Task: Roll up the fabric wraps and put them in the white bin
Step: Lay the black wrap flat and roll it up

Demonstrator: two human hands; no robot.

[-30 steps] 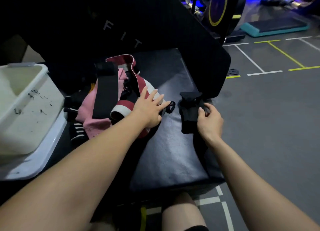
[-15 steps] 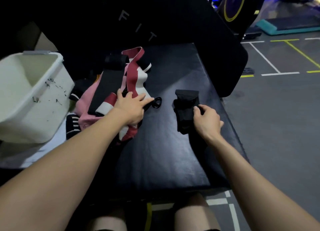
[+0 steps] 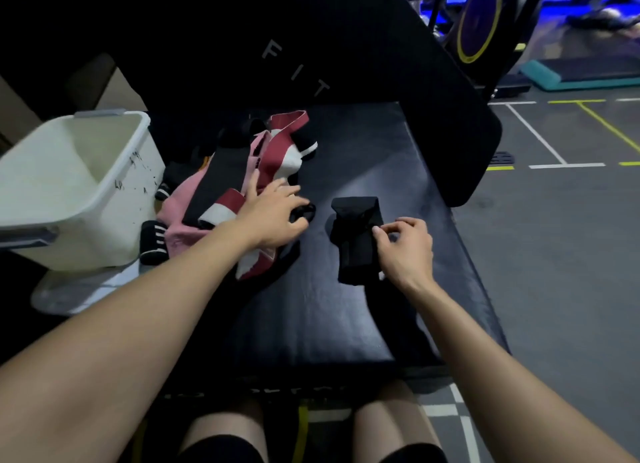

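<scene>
The pale letters "F I T" were printed on the upright black pad (image 3: 311, 46) behind the bench. Dark scribbled marks were seen on the side of the white bin (image 3: 114, 199), but they could not be read

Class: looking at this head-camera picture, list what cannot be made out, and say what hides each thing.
- Bin floor: head view, hidden by its near wall.
- Lower wraps in the pile: head view, covered by upper wraps and the left hand.
- Black wrap: head view, folds lost in the dark pad.

black padded bench (image 3: 311, 324), upright pad lettered FIT (image 3: 294, 71), teal step platform (image 3: 581, 76)
</scene>
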